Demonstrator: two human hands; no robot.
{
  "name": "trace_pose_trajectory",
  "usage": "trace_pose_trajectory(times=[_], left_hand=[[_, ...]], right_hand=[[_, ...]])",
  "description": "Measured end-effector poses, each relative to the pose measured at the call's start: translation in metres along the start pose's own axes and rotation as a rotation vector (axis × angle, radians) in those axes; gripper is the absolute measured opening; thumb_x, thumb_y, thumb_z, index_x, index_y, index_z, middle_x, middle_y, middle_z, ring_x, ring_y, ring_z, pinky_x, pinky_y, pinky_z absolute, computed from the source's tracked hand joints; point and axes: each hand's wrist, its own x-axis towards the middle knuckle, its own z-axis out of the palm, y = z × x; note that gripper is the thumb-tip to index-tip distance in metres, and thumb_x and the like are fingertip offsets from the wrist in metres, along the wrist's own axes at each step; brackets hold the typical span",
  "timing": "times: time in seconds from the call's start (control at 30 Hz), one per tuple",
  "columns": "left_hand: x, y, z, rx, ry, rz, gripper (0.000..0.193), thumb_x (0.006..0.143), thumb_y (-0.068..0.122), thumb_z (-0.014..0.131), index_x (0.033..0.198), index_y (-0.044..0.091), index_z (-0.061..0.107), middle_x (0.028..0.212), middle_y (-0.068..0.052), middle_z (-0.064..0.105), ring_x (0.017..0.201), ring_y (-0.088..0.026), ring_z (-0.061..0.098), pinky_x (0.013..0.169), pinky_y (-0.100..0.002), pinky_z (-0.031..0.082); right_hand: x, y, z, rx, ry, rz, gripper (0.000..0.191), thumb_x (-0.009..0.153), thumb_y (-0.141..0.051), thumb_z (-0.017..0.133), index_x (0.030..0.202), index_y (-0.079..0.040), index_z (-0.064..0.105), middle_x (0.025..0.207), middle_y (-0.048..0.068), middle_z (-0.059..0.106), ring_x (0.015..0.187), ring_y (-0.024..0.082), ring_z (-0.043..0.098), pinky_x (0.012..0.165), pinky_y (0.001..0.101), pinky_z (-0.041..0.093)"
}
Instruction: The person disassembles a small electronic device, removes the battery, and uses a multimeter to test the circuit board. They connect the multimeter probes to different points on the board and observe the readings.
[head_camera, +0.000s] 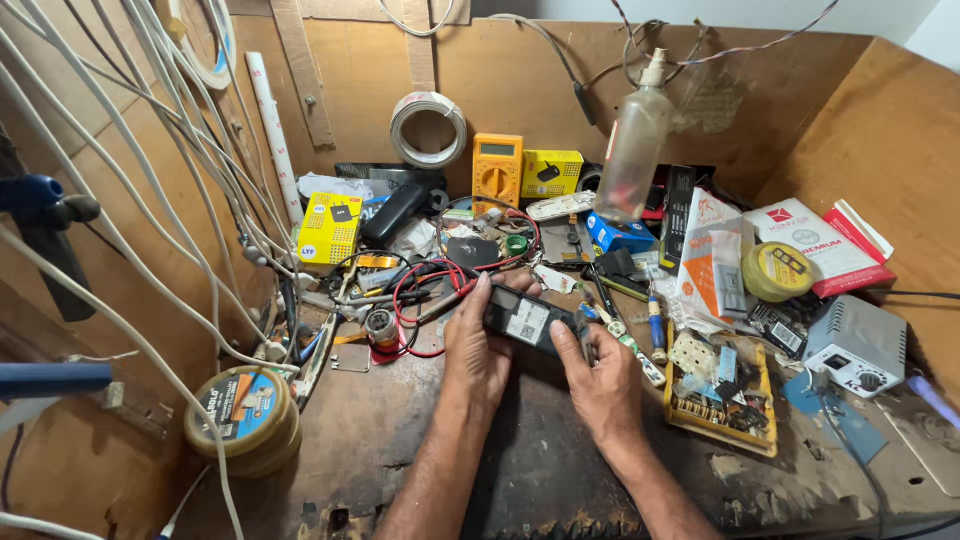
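Observation:
Both my hands hold a small black rectangular device with a white label on its upper face, just above the worn wooden bench. My left hand grips its left end, fingers wrapped over the top edge. Its right end rests under the thumb of my right hand, which grips it there. Red and black test leads loop just left of the device.
Clutter rings the hands: an orange multimeter, yellow boxes, a wire coil, a hanging plastic bottle, a yellow parts tray, a grey power unit, tape rolls, screwdrivers. White cables hang at left.

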Motion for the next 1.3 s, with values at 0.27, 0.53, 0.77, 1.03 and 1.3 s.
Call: trace_pose_trajectory(times=[0.27, 0.53, 0.77, 1.03, 1.3], left_hand=[[0.007, -0.005, -0.011, 0.046, 0.071, 0.019, 0.045, 0.103, 0.043, 0.053, 0.11, 0.0, 0.066, 0.077, -0.011, 0.066, 0.067, -0.023, 0.068, 0.067, -0.042, 0.062], [0.011, -0.01, -0.015, 0.081, 0.11, 0.013, 0.056, 0.103, 0.049, 0.048, 0.105, -0.004, 0.067, 0.08, -0.011, 0.067, 0.069, -0.022, 0.068, 0.066, -0.041, 0.062], [0.009, -0.009, -0.016, 0.168, 0.101, 0.044, 0.058, 0.103, 0.048, 0.051, 0.106, -0.005, 0.072, 0.084, -0.011, 0.072, 0.074, -0.02, 0.07, 0.07, -0.034, 0.061], [0.007, -0.008, -0.017, 0.21, 0.114, 0.05, 0.054, 0.104, 0.044, 0.05, 0.107, -0.004, 0.075, 0.093, -0.01, 0.077, 0.082, -0.017, 0.072, 0.077, -0.032, 0.059], [0.005, -0.007, -0.016, 0.229, 0.09, 0.046, 0.054, 0.105, 0.043, 0.05, 0.108, -0.004, 0.076, 0.095, -0.011, 0.077, 0.082, -0.017, 0.072, 0.077, -0.031, 0.059]], right_hand=[[-0.006, 0.009, 0.0, 0.132, 0.105, 0.045, 0.047, 0.103, -0.048, 0.05, 0.087, -0.009, 0.071, 0.063, -0.003, 0.059, 0.055, 0.007, 0.056, 0.05, 0.0267, 0.045], [0.002, -0.002, 0.002, 0.06, -0.057, 0.001, 0.033, 0.102, -0.036, 0.06, 0.1, -0.005, 0.072, 0.061, 0.005, 0.063, 0.053, 0.012, 0.055, 0.047, 0.0283, 0.042], [0.026, -0.029, -0.002, -0.032, -0.063, -0.356, 0.024, 0.093, -0.018, 0.069, 0.109, -0.002, 0.074, 0.091, 0.01, 0.077, 0.072, 0.018, 0.071, 0.062, 0.0314, 0.055], [0.018, -0.052, 0.0, 0.012, -0.068, -0.367, 0.025, 0.088, -0.015, 0.077, 0.111, -0.005, 0.077, 0.101, 0.012, 0.079, 0.087, 0.02, 0.077, 0.074, 0.0324, 0.059], [0.018, -0.06, -0.001, -0.064, -0.062, -0.357, 0.025, 0.086, -0.015, 0.078, 0.11, -0.007, 0.078, 0.1, 0.013, 0.078, 0.087, 0.023, 0.078, 0.073, 0.0341, 0.059]])
